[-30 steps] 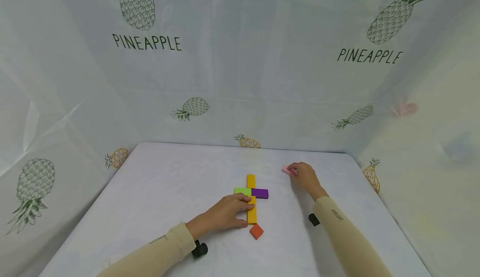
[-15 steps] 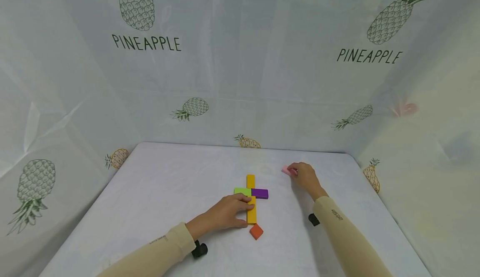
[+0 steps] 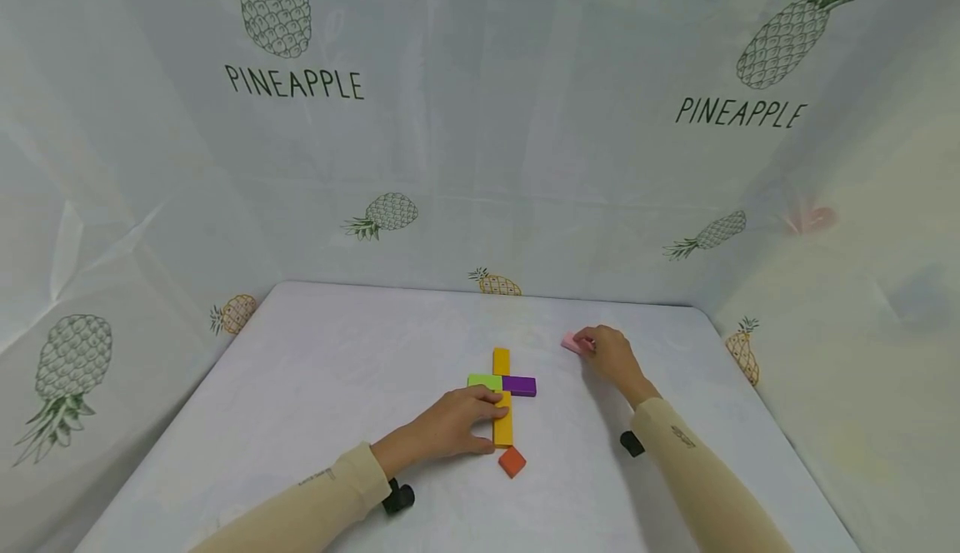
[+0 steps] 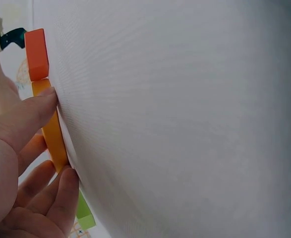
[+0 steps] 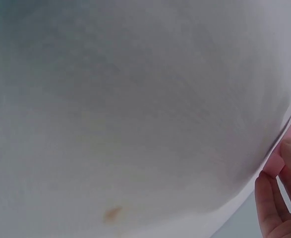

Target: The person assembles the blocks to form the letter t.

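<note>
In the head view, my left hand [image 3: 450, 421] holds the near yellow block [image 3: 503, 432] by its sides. The left wrist view has the thumb and fingers along this yellow block [image 4: 56, 136] low on the white cloth. Beyond it, a lime green block [image 3: 483, 381] and a purple block [image 3: 520, 386] lie end to end, with a shorter-looking yellow block [image 3: 501, 361] at the far side. One corner of an orange-red block [image 3: 512, 461] points at the near end. Farther right, my right hand [image 3: 615, 359] pinches a pink block [image 5: 274, 163], its fingertips covering part of it.
A white cloth covers the table [image 3: 360, 345], with a pineapple-print curtain [image 3: 480, 120] behind and at both sides. Black wrist cameras show under the left sleeve [image 3: 330, 486] and beside the right sleeve [image 3: 693, 461].
My right forearm has shifted slightly to the right while its fingers stay on the pink block. The left hand and the other blocks look unmoved.
</note>
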The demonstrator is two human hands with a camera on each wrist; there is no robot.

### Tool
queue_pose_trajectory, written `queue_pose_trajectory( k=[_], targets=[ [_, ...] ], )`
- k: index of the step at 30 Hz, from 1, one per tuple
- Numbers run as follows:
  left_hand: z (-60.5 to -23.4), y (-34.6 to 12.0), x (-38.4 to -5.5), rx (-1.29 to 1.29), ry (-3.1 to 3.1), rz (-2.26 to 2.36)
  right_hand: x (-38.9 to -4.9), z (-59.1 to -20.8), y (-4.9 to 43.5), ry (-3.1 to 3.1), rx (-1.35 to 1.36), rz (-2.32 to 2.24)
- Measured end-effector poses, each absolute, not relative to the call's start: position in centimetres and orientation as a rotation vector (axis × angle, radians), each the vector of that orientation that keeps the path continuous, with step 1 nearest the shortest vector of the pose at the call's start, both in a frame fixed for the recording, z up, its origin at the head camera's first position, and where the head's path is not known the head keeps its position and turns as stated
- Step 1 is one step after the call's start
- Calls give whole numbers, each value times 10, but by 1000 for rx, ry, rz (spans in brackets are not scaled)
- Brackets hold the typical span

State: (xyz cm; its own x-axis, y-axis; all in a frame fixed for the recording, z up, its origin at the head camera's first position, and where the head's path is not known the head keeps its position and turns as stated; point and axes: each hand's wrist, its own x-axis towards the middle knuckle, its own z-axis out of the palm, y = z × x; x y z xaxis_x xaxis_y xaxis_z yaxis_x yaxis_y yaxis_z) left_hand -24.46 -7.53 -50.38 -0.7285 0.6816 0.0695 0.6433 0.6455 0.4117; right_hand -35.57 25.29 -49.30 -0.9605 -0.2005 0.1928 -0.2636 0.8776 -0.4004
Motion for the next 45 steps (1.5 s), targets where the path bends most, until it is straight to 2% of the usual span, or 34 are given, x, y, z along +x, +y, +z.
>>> queue_pose_trajectory(
  k=[23,45],
  targets=[
    [-503,-74,-246,1091,2757,641,-332,-495,272,-2798,557,657],
    [-502,-75,-244,1087,2763,640,-266,-491,266,-2674,792,635]
  ],
)
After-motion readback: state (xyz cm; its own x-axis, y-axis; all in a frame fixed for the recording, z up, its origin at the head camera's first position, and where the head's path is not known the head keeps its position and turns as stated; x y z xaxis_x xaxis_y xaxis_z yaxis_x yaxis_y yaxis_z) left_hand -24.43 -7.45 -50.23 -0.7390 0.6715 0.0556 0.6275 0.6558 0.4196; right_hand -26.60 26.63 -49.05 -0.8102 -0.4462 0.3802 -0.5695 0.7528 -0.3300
